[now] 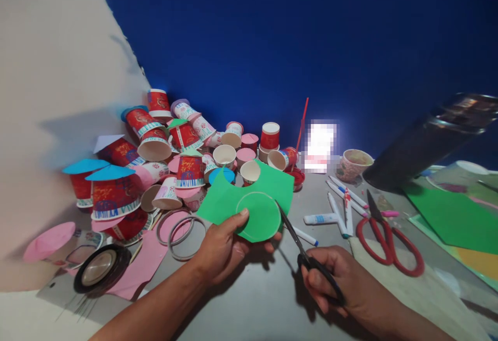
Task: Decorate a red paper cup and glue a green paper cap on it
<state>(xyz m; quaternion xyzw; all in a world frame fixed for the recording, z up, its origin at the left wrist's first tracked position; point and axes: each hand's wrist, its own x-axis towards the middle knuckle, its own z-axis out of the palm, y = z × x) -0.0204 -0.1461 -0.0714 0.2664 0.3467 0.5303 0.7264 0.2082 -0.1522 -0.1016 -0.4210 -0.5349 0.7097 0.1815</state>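
Observation:
My left hand point(229, 247) pinches a sheet of green paper point(218, 201), thumb on top and fingers beneath. A pale circle is outlined on the sheet, and the paper's lower edge follows that curve. Round pieces have been cut from its upper edge. My right hand point(330, 278) is closed around the handles of black scissors point(299, 245). Their blades point up and left and meet the paper at the right side of the circle.
Many decorated paper cups point(190, 171) are piled at the left. Red-handled scissors point(375, 234), markers point(336, 214) and a patterned cup point(352, 167) lie right of centre. A dark bottle point(420, 146) stands farther right. Grey rings point(188, 258) and a tape roll point(101, 268) lie left.

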